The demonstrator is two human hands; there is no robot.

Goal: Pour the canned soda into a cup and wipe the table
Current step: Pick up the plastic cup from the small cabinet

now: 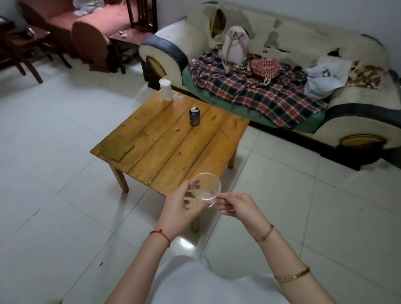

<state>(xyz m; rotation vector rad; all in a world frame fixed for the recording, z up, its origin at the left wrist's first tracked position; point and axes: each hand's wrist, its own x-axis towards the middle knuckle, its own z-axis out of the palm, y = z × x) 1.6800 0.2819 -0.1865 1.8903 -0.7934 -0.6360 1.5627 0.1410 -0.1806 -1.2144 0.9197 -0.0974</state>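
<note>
Beyond the table (171, 144) edge, left hand (183, 208) grips the cup (205, 190) for pouring; right hand (239, 207), fingers loosely curled, apparently steadies its base; can (194, 116) waits mid-table.

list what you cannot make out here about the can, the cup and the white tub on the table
Head view only:
- Soda can: label too small to read; tab state unclear.
- Cup: left hand covers part of its wall; any liquid unclear.
- White container: contents hidden by its opaque wall.
- Right hand: whether it touches the cup.
</note>
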